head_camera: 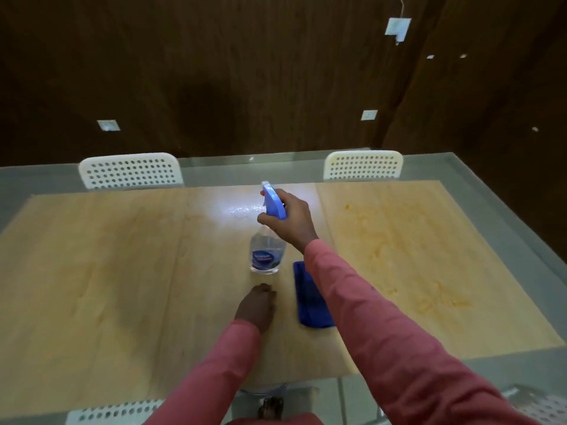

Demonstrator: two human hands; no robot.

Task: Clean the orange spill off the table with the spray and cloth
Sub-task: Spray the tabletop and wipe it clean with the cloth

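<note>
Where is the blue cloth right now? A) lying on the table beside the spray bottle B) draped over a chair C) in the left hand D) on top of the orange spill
A: the blue cloth lies flat on the table, right of the spray bottle that the right hand grips; the left hand holds nothing.

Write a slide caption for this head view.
Right hand grips spray bottle beside blue cloth; left hand rests on table, orange spill unwiped.

I wear a long-sleeved top in a dusty pink-red cloth. My right sleeve (383, 326) is loosely creased along its length and ends at the wrist; my left sleeve (214, 366) matches, with both hands bare.
</note>
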